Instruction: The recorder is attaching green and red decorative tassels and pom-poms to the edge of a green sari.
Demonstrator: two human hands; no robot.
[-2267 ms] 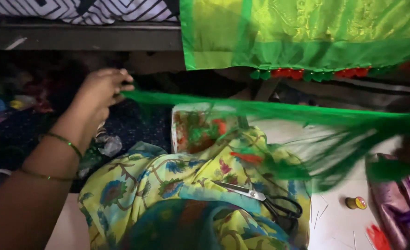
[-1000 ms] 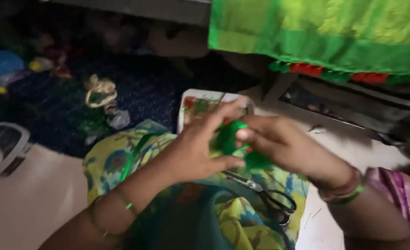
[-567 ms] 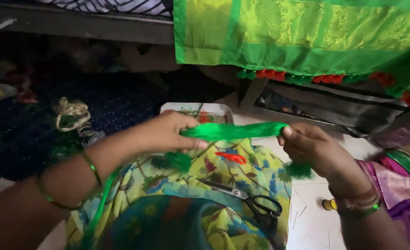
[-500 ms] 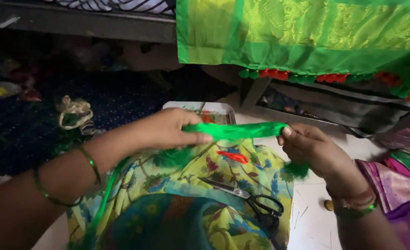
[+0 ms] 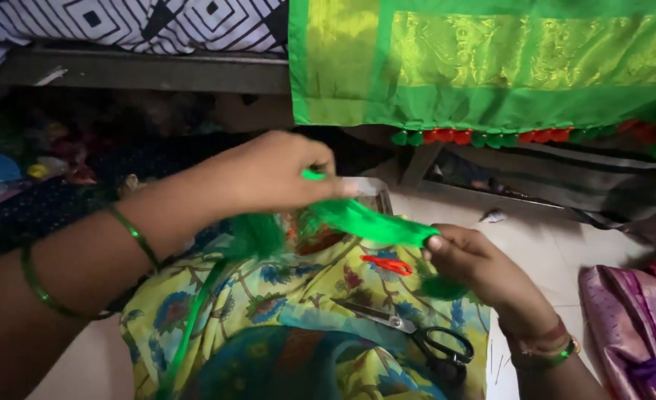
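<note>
Black-handled scissors (image 5: 417,337) lie on the yellow flowered cloth (image 5: 283,296) closest to us. Just above, the right hand (image 5: 476,267) pinches one end of a bright green thread bundle (image 5: 368,221), and the left hand (image 5: 276,174) pinches the other end, so it stretches between them. Farther back hangs a green sari (image 5: 491,67)

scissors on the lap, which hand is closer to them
Right. The right hand is just above the scissors; the left hand is higher and further left.

scissors (image 5: 417,342) on floral cloth (image 5: 283,296) | green saree (image 5: 491,67) hanging | purple fabric (image 5: 631,326) right
</note>
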